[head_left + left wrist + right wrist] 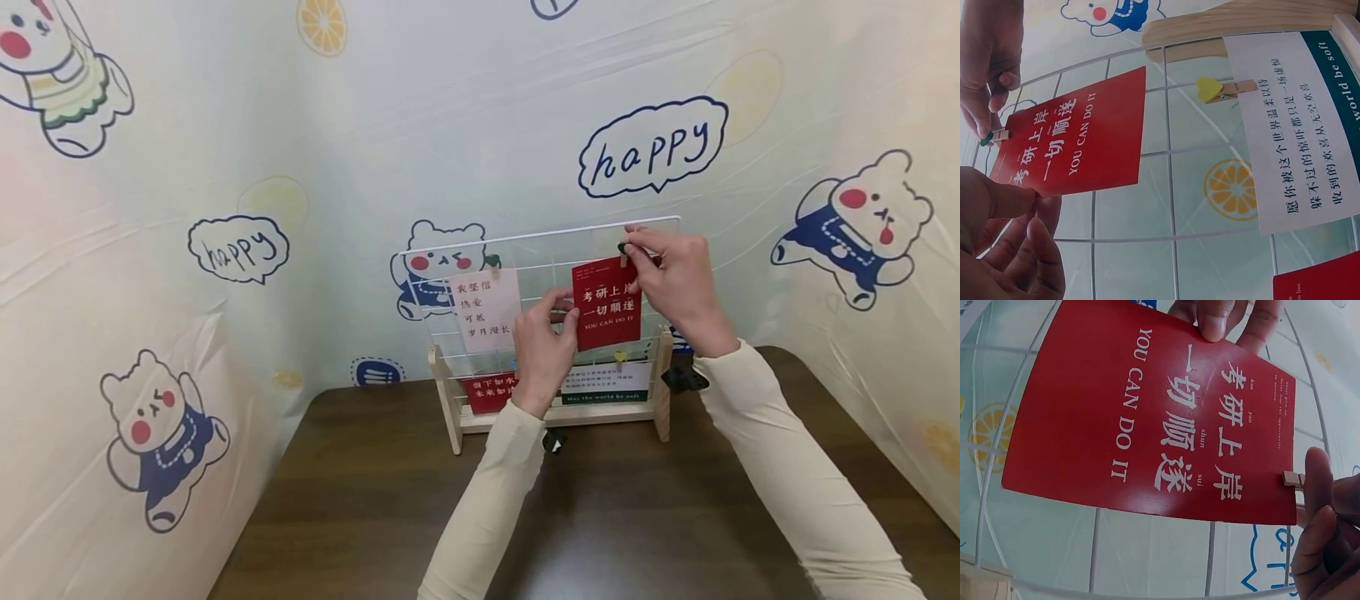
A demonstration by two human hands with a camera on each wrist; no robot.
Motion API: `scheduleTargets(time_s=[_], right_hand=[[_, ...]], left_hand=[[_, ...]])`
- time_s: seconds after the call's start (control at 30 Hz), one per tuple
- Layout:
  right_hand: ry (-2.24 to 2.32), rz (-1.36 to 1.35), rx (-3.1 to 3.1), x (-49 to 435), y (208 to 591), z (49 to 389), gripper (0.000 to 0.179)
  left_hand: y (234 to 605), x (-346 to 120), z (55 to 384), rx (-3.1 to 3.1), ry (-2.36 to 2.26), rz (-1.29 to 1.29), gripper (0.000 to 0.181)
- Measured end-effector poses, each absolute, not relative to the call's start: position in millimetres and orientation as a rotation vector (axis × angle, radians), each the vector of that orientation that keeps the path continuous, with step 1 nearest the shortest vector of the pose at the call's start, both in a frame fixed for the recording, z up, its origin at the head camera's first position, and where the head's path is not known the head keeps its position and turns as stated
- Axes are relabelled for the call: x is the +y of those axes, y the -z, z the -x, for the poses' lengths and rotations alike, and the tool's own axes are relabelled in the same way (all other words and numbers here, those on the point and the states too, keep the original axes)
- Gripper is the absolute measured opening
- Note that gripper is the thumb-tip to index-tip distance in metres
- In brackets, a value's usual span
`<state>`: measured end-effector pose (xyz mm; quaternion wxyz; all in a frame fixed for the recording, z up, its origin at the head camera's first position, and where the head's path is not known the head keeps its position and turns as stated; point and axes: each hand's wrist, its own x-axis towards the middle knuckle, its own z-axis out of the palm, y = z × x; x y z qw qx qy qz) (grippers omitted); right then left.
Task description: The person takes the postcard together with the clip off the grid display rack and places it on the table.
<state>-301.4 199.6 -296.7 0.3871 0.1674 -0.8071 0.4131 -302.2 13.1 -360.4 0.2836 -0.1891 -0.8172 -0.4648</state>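
A red card (pixel 606 332) with white lettering lies against the upper right of a white wire grid rack (pixel 663 392). My left hand (pixel 542 350) pinches the card's left edge between thumb and fingers. At its top edge, my right hand (pixel 681 279) pinches a small wooden clothespin (pixel 1293 479) with a green decoration. In the right wrist view the peg's tip meets the card's edge. Whether the peg also grips the wire is hard to tell.
A pale pink card (pixel 486 312) hangs at the grid's upper left under a green-topped peg. Below are another red card (pixel 483 393) and a white-and-green card (pixel 1297 137) with a yellow heart clothespin (pixel 1210 90). The rack stands on a dark wooden table (pixel 352 483), before a printed curtain (pixel 375 150).
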Motion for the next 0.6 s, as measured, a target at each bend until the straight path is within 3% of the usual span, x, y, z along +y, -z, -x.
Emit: scheduleTargets(time_s=[0.6], right_hand=[[-1.139,-0.364,-1.99,198,290,269,0.023]], left_hand=[[362,-3,292,-2.194,1.211,0.464,0.023]])
